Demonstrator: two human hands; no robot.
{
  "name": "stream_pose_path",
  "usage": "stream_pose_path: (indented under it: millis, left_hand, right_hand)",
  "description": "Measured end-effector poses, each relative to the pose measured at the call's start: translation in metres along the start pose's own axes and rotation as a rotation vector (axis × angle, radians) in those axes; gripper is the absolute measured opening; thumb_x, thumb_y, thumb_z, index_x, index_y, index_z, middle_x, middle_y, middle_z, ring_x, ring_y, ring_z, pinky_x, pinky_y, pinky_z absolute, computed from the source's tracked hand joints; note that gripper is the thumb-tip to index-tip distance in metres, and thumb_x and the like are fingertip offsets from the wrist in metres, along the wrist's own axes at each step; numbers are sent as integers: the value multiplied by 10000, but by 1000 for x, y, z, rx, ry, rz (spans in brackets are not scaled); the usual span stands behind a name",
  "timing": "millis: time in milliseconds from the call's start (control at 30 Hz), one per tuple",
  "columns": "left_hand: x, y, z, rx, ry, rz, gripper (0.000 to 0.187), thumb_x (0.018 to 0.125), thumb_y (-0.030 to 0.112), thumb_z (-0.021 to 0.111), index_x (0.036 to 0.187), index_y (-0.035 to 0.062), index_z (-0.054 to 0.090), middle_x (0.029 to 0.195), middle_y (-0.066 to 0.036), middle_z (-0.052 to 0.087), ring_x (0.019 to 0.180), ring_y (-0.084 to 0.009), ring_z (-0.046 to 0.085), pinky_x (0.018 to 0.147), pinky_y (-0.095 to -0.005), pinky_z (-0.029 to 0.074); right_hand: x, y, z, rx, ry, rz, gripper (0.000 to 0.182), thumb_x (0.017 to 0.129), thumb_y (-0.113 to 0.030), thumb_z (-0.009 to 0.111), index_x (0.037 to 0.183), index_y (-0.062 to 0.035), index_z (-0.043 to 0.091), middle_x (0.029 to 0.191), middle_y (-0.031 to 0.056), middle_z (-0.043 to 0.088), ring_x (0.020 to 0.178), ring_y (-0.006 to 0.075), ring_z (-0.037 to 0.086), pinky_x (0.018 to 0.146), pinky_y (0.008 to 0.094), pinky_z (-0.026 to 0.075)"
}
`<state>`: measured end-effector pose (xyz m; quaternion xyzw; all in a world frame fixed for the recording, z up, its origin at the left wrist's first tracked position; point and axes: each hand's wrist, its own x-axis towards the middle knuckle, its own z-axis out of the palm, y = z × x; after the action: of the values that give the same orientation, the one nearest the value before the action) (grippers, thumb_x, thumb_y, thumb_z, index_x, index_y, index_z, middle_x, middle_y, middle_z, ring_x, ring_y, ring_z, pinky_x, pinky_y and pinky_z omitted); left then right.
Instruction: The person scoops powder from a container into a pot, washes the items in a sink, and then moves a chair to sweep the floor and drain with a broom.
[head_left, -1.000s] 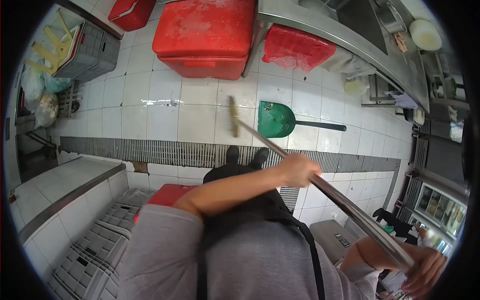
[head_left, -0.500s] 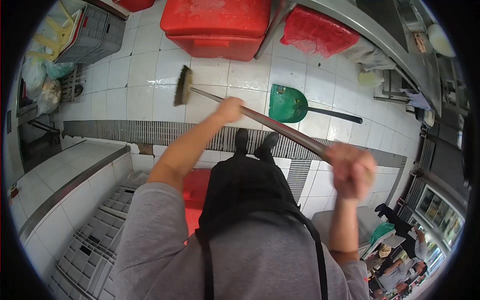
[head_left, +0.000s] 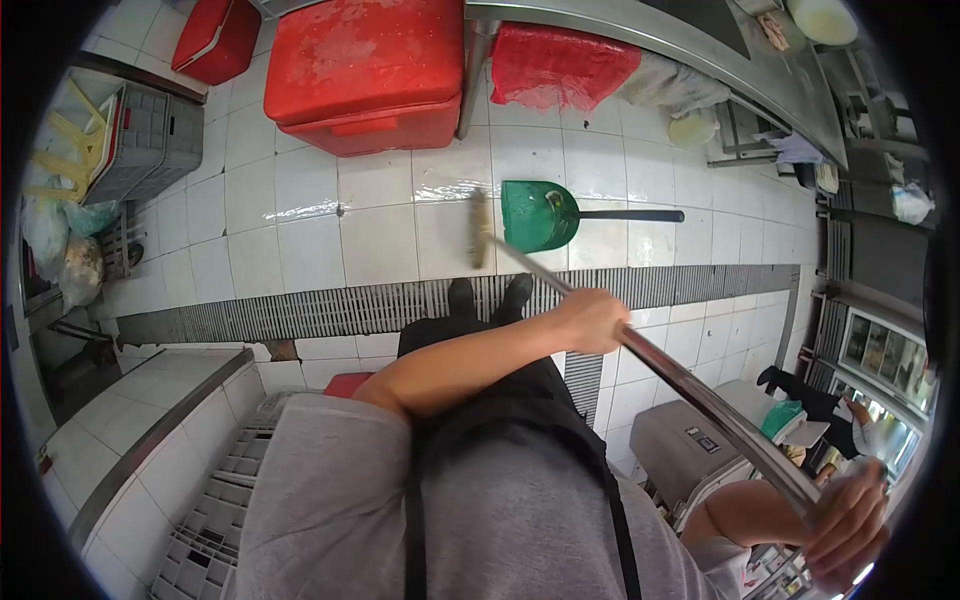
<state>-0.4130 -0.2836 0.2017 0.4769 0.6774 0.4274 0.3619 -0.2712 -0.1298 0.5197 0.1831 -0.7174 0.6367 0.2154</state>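
Green dustpan [head_left: 540,215]: is lying open on the floor, a few small bits of debris being held inside, too small to identify. Large red cooler [head_left: 365,70] is standing beyond the dustpan and to its left, lid down, contents being hidden. Small red cooler [head_left: 215,45] is standing farther left of the dustpan. Stacked grey crates [head_left: 155,145] are standing well left of the dustpan; pale yellow plastic pieces [head_left: 75,150] are being held at their left side. Grey lidded box [head_left: 680,450] is standing nearer the body than the dustpan, to its right; contents are being hidden.

Broom [head_left: 480,230]: blurred head is being held just left of the dustpan; floor contact cannot be told. Its metal handle is being gripped by both hands, left hand [head_left: 595,320] wrapped around the middle, right hand [head_left: 845,525] closed around the upper end, slightly blurred.

White tiled floor [head_left: 380,215] is shining wet in patches around the dustpan. Slotted drain grate [head_left: 350,305] is running between dustpan and body. Steel table [head_left: 620,20] is standing beyond the dustpan, red plastic sheeting [head_left: 560,65] hanging below its edge.
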Motion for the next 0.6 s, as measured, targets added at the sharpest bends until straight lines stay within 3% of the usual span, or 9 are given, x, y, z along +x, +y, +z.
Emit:
stream_pose_path:
  millis: [33,67,100,133,200,267,300,367,600]
  left_hand:
    - [-13,-6,-10,27,48,-17,125,564,160,574,667,95,598,639,-116,566,642,-302,554,575,-390,437]
    - [-27,-30,-13,46,107,-6,148,559,167,571,688,109,614,636,-115,569,616,-298,557,559,-390,441]
    - [-50,-46,-29,92,160,-77,148,555,188,582,679,114,614,610,-106,563,601,-289,560,543,-384,443]
    - [-72,-80,-38,132,167,-120,159,548,198,592,684,120,619,603,-99,566,593,-287,558,546,-372,448]
    - [-120,-139,-53,251,197,-245,116,558,162,590,658,108,613,603,-109,566,567,-308,541,537,-362,449]
    - [-163,-170,-62,323,312,-336,130,579,214,573,616,91,582,626,-134,560,628,-326,540,597,-399,440]
    - [-173,-183,-63,328,307,-338,130,579,214,573,616,91,582,626,-134,560,628,-326,540,597,-399,440]
    - [-177,-199,-66,300,211,-540,129,600,218,570,617,91,577,631,-130,563,645,-317,549,610,-397,442]
    - [-66,-192,-60,321,232,-58,177,627,187,576,519,77,489,568,-128,531,590,-332,525,555,-409,418]
  right_hand:
    - [-2,-1,-13,223,-41,88,358,827,-104,409,472,-107,455,486,45,546,452,90,549,369,185,434]
    - [2,31,-12,279,-66,0,278,806,-67,442,533,-94,488,499,52,546,433,81,532,372,177,446]
    - [26,69,38,282,135,43,217,785,-33,469,577,-90,494,485,32,509,361,90,454,350,203,406]
    - [14,97,44,685,179,243,156,762,-20,499,624,-90,475,464,17,450,334,108,366,351,249,355]
    - [11,162,91,395,249,263,133,782,-69,477,659,-74,427,493,41,445,415,135,406,418,311,365]
    - [-1,204,130,550,250,337,136,786,-69,483,656,-40,454,485,60,457,467,178,470,521,369,423]
    - [-4,215,145,527,161,340,133,787,-73,490,662,-38,461,496,60,464,473,179,476,535,369,428]
    - [-6,219,152,493,75,344,130,788,-77,498,668,-35,468,506,60,471,478,179,481,550,368,433]
    - [-11,180,107,229,289,256,182,827,-185,464,697,-65,416,492,29,433,462,145,451,566,335,417]
